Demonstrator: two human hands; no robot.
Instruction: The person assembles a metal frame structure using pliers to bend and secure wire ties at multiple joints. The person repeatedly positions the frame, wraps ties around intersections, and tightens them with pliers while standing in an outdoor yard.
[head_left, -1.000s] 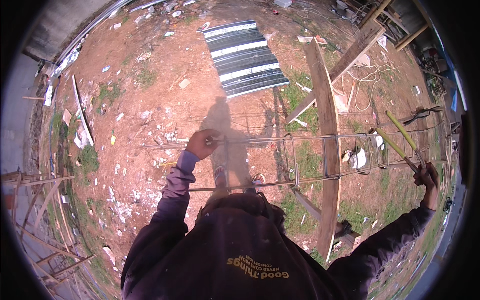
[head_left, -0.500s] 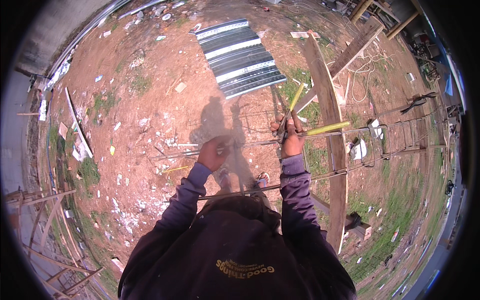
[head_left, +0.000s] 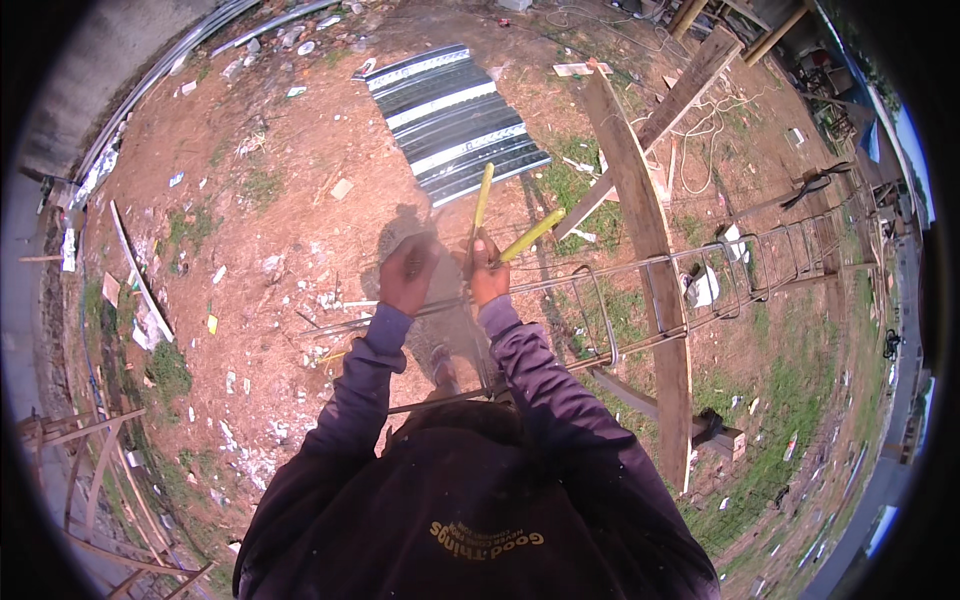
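My right hand point(head_left: 488, 277) is closed on a pair of pincers with yellow handles point(head_left: 531, 235), which spread upward and to the right. The pincers' jaws are hidden or blurred near my fingers. Close by on the left, my left hand point(head_left: 407, 275) has curled fingers; it is slightly blurred, and anything in them cannot be made out. Both hands are over a long cage of thin steel bars. A rectangular stirrup point(head_left: 606, 330) stands around its bars just right of my right hand.
A wooden plank point(head_left: 655, 290) crosses under the cage on the right, with a slanted timber point(head_left: 690, 88) near its far end. Corrugated metal sheeting point(head_left: 460, 125) lies ahead on the dirt. Timber framing point(head_left: 95, 470) stands at lower left. Loose rope point(head_left: 712, 150) lies at far right.
My right hand has moved left with the pincers, close to my left hand, and the handles have turned. The left hand has shifted slightly up and left. The whole view has shifted a little.
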